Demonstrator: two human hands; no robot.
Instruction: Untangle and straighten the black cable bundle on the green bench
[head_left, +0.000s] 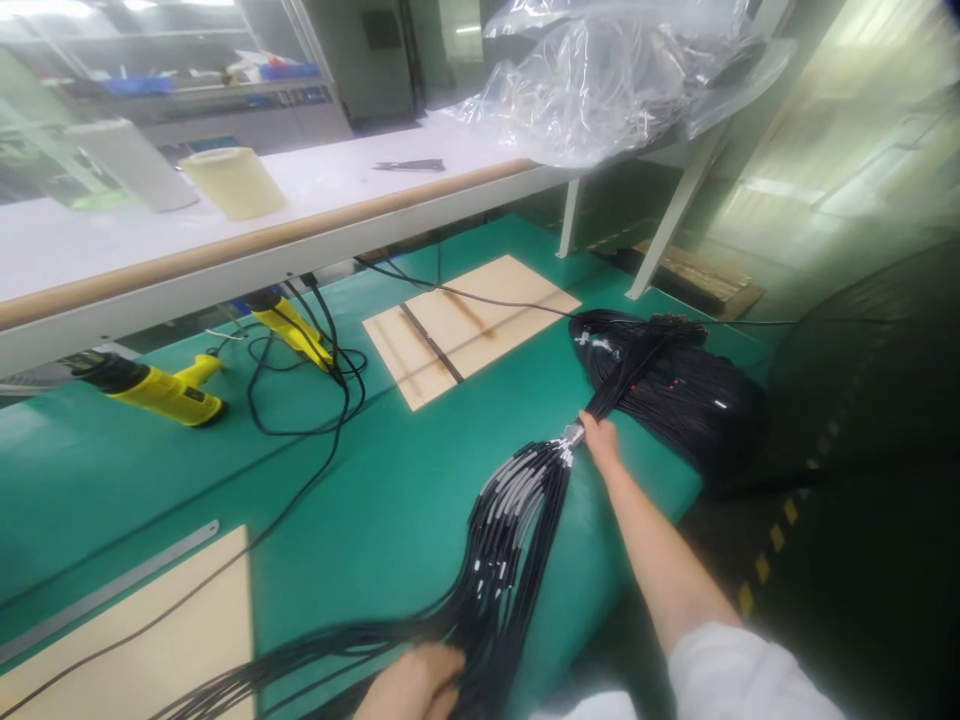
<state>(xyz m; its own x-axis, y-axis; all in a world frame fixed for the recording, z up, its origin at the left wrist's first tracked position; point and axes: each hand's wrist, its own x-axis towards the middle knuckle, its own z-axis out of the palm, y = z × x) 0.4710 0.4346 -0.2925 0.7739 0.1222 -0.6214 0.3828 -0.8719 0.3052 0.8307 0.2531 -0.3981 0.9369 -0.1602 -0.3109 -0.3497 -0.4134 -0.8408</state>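
Observation:
A long bundle of black cables [487,560] with grey sleeves and small white tags lies across the green table. My right hand [600,440] is closed on it just beside a silvery band [574,434] that gathers the ends. At the bottom, slightly blurred, my left hand [420,680] has its fingers curled around part of the black strands, which fan out to the left. Behind my right hand sits a big coiled heap of black cables [675,390] with a few red and white marks, and the bundle runs up onto it.
Two yellow heat guns [172,395] with tangled cords lie at the left. A wooden board [480,325] with scorch marks rests mid-table; another board [187,620] with a steel ruler [112,590] is front left. Above, a white shelf [330,175] bears rolls, tweezers and plastic bags [600,90].

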